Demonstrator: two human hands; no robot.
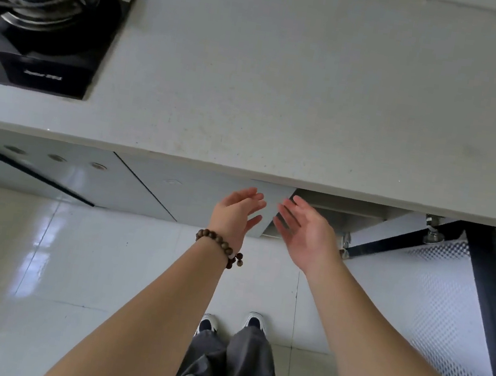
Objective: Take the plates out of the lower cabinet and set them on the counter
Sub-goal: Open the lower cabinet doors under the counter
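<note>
Below the counter (287, 81) edge, on the head camera, I see the left hand (235, 214) and right hand (308, 236) both spread, fingers relaxed, palms facing each other, near but apart, holding nothing. They hover before the lower cabinet (348, 216), whose door (434, 303) stands open to the right. Its inside is hidden under the counter lip, so I cannot tell where the plates lie.

matt speckled counter (287, 81), glossy floor tiles (71, 258)
</note>
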